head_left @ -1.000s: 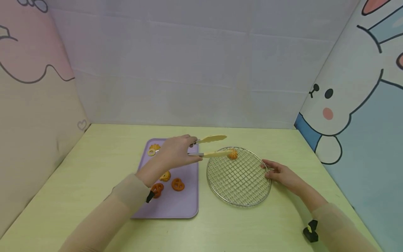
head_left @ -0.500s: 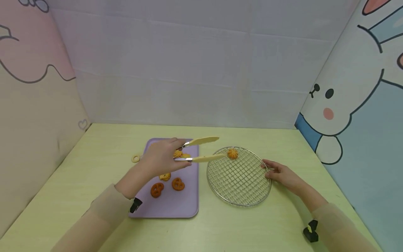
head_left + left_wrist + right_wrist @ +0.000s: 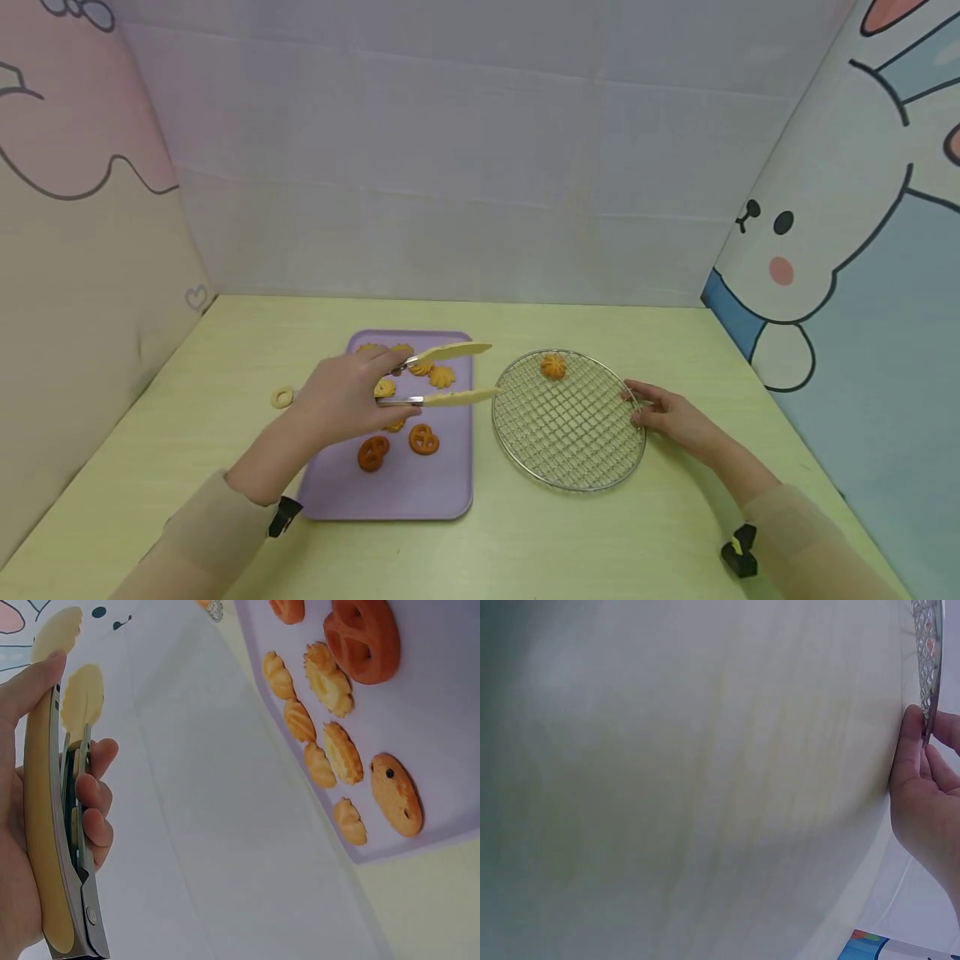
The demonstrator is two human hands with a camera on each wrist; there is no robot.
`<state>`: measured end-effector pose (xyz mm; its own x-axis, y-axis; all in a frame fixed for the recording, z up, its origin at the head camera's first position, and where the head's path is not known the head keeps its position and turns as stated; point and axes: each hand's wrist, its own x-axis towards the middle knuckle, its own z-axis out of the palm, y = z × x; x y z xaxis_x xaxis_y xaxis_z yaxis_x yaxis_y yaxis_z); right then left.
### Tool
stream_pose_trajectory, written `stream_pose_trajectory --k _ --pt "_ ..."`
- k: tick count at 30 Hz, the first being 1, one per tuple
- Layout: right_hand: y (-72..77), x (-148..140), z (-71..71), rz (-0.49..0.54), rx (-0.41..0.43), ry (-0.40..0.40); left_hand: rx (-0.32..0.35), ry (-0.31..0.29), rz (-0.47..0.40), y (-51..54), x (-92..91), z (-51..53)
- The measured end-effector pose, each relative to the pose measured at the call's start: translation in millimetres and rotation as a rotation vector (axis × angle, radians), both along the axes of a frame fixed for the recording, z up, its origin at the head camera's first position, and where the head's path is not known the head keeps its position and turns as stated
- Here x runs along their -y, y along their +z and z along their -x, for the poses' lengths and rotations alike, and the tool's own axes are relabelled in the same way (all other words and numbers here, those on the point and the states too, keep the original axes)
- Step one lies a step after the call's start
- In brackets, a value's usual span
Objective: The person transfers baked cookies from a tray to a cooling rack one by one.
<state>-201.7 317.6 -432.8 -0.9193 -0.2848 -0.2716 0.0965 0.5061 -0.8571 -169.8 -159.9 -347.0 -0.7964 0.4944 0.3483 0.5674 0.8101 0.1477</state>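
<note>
My left hand (image 3: pixel 337 398) grips a pair of tongs (image 3: pixel 46 802) with pale yellow tips, held above the lilac tray (image 3: pixel 420 496). The tips are spread apart with nothing between them. On the tray lie several golden cookies (image 3: pixel 442 377) and reddish-brown pretzels (image 3: pixel 423 439); the hand and tongs cover some of them in the head view. To the right is a round wire rack (image 3: pixel 573 437) bearing one orange-brown swirled cookie (image 3: pixel 553 367) near its far edge. My right hand (image 3: pixel 678 423) pinches the rack's right rim between thumb and fingers, as the right wrist view also shows.
Both tray and rack sit on a pale yellow-green table (image 3: pixel 547 542), with a narrow gap between them. A white wall panel (image 3: pixel 465 167) closes the back. Cartoon-printed panels (image 3: pixel 847 267) stand at the sides.
My left hand has drawn the spread tongs leftward and nearer, from over the rack to over the tray. The cookie on the rack, beside the tongs' tip at first, now sits clear of them. The right hand stays put.
</note>
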Motion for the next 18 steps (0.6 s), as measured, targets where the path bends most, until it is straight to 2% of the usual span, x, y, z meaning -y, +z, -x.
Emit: stream_pose_trajectory --k 3,12,18 --pt "-0.3 0 0.1 -0.009 0.002 -0.001 0.019 0.008 0.022 -2.8 6.3 -3.3" --pt "0.4 0 0.6 -0.021 0.003 -0.006 0.017 -0.015 0.030 -19.4 28.2 -11.2" --pt "0.1 0 0.4 -0.010 0.008 -0.010 0.034 0.013 0.083 -29.6 42.0 -15.7"
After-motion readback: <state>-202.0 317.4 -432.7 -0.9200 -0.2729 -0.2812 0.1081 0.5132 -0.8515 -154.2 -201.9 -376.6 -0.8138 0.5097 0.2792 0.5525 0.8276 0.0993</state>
